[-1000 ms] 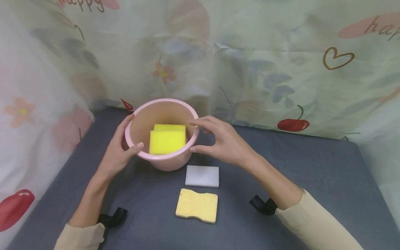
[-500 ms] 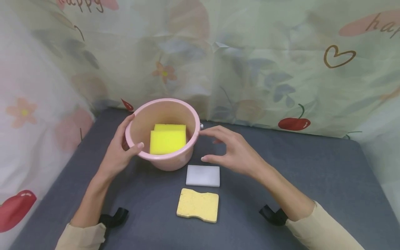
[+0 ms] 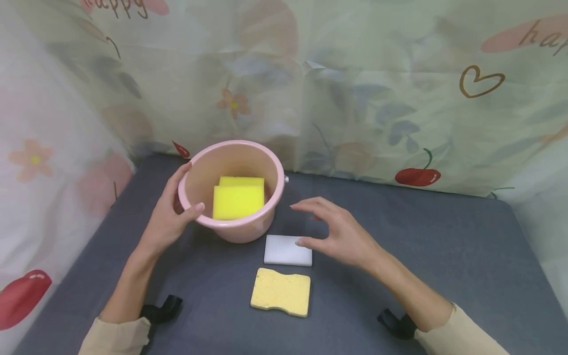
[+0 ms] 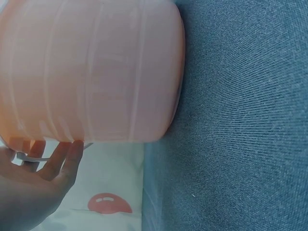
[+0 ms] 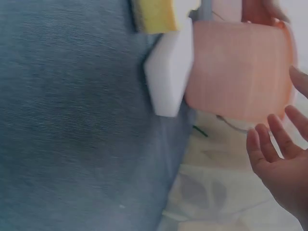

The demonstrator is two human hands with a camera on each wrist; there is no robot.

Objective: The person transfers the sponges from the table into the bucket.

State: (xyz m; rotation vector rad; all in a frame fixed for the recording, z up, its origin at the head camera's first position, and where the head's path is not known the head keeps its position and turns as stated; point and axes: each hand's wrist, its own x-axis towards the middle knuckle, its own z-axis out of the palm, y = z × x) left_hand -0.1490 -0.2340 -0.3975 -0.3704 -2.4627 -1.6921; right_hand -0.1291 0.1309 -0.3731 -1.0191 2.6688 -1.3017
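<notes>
Your left hand's [image 3: 166, 217] gripping the pink plastic bucket [image 3: 241, 230]; your parted, empty right hand's [image 3: 343, 231] seemingly overhanging its nearside white foam slab [image 3: 283, 251].

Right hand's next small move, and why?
Probably lower the right hand to the white block: it holds nothing and, in the head view, already overlaps that block's right side, while the left hand grips the bucket.
</notes>
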